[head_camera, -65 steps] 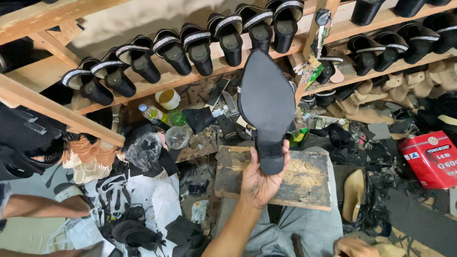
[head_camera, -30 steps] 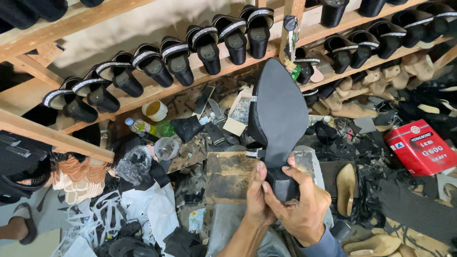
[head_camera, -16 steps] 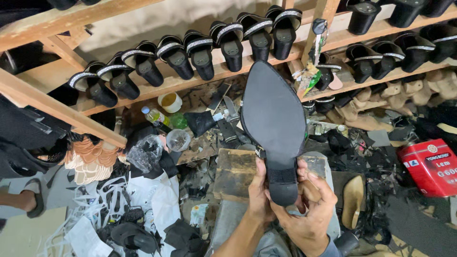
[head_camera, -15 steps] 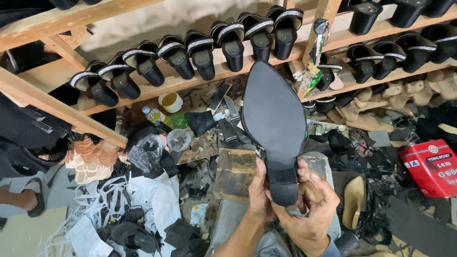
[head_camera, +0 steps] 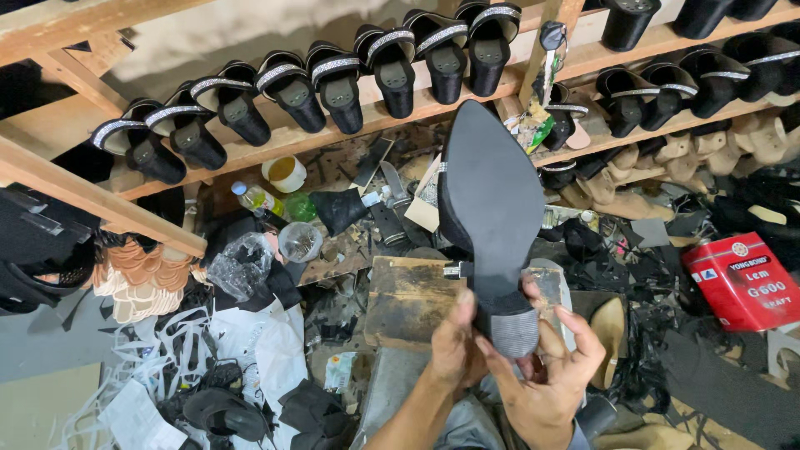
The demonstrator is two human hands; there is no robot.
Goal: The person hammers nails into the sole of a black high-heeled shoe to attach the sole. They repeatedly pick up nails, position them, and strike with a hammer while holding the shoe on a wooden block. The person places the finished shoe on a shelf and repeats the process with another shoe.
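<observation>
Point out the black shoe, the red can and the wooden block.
black shoe (head_camera: 492, 196), head view, middle of the sole.
red can (head_camera: 737, 279), head view, its front face.
wooden block (head_camera: 408, 300), head view, bare top.

Shoe (head_camera: 492, 200) above wooden block (head_camera: 412, 300), red can (head_camera: 742, 279) right, shelves (head_camera: 333, 125) behind

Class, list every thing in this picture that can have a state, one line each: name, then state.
black heeled shoe: held sole-up, toe pointing away
left hand: gripping the shoe beside the heel
right hand: fingers wrapped around the heel
sandals on the shelf: lined up in a row
red tin: lying tilted among scraps
plastic bottle: lying on its side, capped
wooden block: flat, top scuffed
</observation>
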